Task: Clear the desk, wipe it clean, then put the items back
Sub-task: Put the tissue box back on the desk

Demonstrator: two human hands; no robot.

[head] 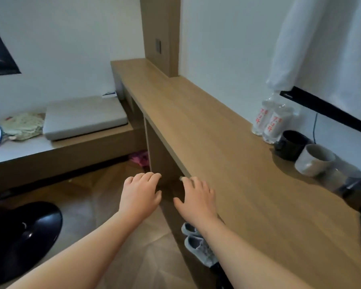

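Pale-wood counter (217,155) runs along the wall. Two clear bottles (269,122), a black mug (292,144) and a white mug (313,159) stand at its back right. Left hand (141,195) and right hand (196,197) are at its front edge, each grip spread and empty.

The desk (206,142) is a long, light-wood top running along a white wall, most of its surface bare. Toward its right end, a clear bottle (261,118) with red lettering stands upright against the wall, and a second bottle (276,127) of the same kind stands just beside it. Next comes a black mug (292,145), then a pale grey mug (313,159) close against it, both upright. Past them sits a dark object (360,195), blurred, possibly a kettle.
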